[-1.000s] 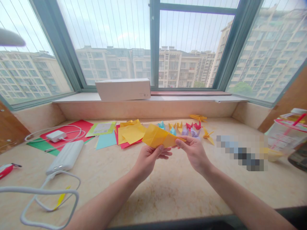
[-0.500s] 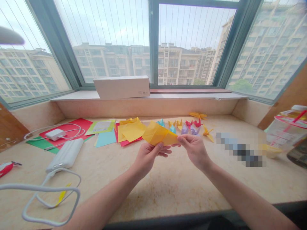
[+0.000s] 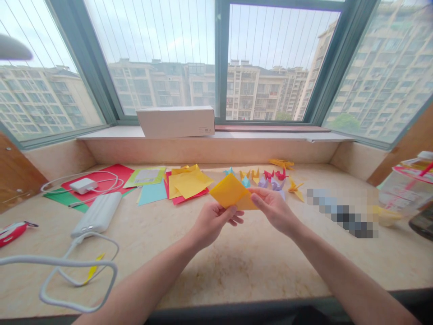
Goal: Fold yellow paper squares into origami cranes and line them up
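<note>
Both hands pinch a folded yellow-orange paper sheet (image 3: pixel 231 193) above the counter: left hand (image 3: pixel 213 221) grasps its lower edge, right hand (image 3: pixel 274 207) its right corner; small paper cranes (image 3: pixel 267 178) lie just beyond.

Two bare forearms, sleeveless to the frame edge, from 7 and 5 o'clock, bare left hand (image 3: pixel 211 221), bare right hand (image 3: pixel 275 210)

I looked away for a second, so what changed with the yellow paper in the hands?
The yellow paper went from a long shape with a tip poking rightward to a compact diamond between the left hand and right hand, which both still pinch it. The folded cranes, loose sheets and power bank lie as before.
</note>
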The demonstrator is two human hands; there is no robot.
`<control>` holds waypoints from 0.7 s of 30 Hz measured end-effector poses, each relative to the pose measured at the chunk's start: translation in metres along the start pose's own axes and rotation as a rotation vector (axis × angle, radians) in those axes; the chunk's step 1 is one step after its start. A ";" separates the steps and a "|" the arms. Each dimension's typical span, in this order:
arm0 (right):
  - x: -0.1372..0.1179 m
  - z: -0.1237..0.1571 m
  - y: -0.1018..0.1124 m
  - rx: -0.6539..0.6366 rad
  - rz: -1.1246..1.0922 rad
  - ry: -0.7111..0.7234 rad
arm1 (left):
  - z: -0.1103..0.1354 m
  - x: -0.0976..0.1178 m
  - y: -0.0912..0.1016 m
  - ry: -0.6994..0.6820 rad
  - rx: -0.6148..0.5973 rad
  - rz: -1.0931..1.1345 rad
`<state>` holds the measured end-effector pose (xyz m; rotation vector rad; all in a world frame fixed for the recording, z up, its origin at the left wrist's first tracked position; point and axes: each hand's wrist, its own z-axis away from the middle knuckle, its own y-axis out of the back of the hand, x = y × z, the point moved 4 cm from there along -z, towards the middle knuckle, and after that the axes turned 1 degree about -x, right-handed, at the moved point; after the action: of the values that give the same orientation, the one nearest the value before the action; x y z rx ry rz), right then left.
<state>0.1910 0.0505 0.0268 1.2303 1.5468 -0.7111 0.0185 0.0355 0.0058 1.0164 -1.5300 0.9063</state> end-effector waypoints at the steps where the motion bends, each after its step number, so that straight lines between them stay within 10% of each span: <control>1: 0.002 0.000 -0.001 -0.016 0.006 -0.019 | 0.001 0.000 -0.002 0.003 -0.020 -0.011; 21: 0.012 0.001 -0.003 0.153 -0.099 -0.006 | -0.001 0.002 0.001 -0.033 0.031 0.083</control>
<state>0.1886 0.0533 0.0149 1.2678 1.5804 -0.9110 0.0175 0.0362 0.0082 1.0001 -1.5998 0.9782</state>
